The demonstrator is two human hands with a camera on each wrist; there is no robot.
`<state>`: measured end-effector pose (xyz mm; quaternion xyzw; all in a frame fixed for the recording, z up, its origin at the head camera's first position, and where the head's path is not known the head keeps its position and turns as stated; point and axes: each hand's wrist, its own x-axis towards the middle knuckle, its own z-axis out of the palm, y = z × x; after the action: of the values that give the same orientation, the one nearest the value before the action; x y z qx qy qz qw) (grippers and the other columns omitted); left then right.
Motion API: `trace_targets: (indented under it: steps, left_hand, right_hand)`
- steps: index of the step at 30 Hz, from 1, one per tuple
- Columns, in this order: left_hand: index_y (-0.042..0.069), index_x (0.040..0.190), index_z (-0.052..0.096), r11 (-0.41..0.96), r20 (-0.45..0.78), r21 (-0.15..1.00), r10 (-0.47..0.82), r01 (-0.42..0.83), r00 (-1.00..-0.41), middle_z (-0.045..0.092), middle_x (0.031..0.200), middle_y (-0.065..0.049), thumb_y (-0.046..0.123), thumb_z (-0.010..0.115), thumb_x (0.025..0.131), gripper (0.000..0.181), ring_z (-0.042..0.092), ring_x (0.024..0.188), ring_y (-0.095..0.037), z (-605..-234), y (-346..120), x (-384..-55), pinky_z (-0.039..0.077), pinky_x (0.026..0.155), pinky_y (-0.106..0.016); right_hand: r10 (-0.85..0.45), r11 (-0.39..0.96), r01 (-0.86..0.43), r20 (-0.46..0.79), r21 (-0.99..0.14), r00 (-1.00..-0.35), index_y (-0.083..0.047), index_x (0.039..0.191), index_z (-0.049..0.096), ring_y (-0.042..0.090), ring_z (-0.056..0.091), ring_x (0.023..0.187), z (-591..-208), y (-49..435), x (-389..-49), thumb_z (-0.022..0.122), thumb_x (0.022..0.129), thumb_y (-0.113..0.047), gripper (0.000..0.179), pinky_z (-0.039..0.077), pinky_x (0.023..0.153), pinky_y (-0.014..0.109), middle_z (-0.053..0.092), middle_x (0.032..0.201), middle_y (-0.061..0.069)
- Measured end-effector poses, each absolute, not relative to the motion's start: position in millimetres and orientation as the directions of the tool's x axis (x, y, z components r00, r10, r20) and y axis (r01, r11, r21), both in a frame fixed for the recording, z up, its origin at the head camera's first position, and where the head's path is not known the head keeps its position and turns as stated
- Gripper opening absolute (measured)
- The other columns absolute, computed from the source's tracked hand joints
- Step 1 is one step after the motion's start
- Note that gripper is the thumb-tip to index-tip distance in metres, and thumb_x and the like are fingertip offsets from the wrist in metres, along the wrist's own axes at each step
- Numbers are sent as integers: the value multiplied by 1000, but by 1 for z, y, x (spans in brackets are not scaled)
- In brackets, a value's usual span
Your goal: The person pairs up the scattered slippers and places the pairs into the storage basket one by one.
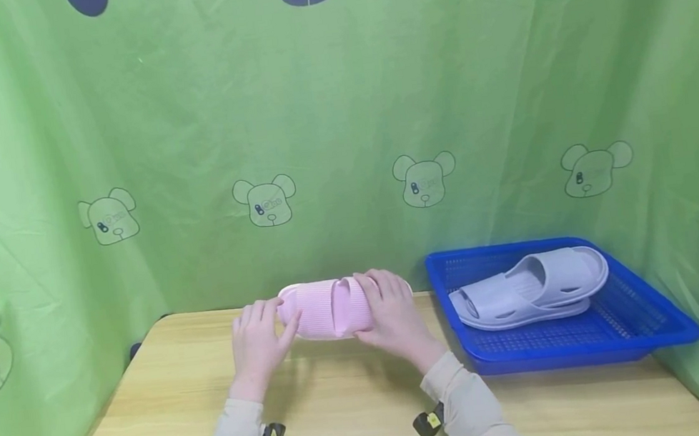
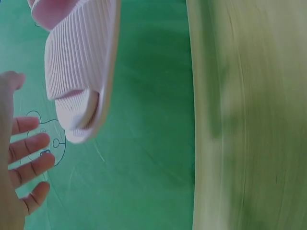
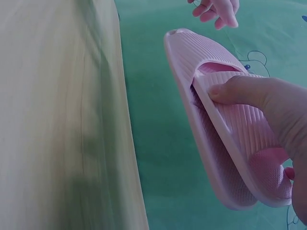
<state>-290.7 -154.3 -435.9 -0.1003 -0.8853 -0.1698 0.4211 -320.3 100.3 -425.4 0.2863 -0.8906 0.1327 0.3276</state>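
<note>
A pair of pink ribbed slippers (image 1: 318, 311) is held up over the far part of the table, one slipper tucked into the other. My right hand (image 1: 393, 317) grips the pair at its right end, with the thumb (image 3: 232, 92) pressed on a ribbed strap in the right wrist view. Beside the left end is my left hand (image 1: 256, 340), its fingers spread and relaxed. A gap shows between those fingers (image 2: 31, 148) and the slippers (image 2: 79, 57) in the left wrist view.
To the right stands a blue plastic basket (image 1: 648, 317) with a pair of grey slippers (image 1: 504, 297) in it, one partly inside the other. The wooden table (image 1: 344, 398) meets a green curtain (image 1: 336, 104) printed with bear faces at its back and sides.
</note>
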Motion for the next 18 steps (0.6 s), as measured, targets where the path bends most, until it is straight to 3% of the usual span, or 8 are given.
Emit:
trace_targets:
  steps: [13, 18]
  left_hand:
    - [9, 104, 68, 860, 838, 89, 208, 503, -504, 69, 95, -5, 39, 71, 83, 37, 61, 91, -24, -440, -154, -295, 47, 77, -40]
    - [9, 103, 69, 847, 846, 73, 227, 527, -482, 69, 94, -4, 40, 69, 84, 36, 61, 91, -23, -441, -153, -294, 47, 77, -39]
  right_hand:
    - [-417, 832, -555, 666, 5, -619, -10, 141, 41, 32, 46, 123, -410, 128, -318, 88, 58, -48, 103, 37, 110, 52, 49, 130, 14]
    - [-419, 829, -559, 697, 32, -582, -9, 140, 43, 32, 47, 121, -408, 140, -319, 88, 56, -49, 102, 39, 107, 52, 51, 128, 15]
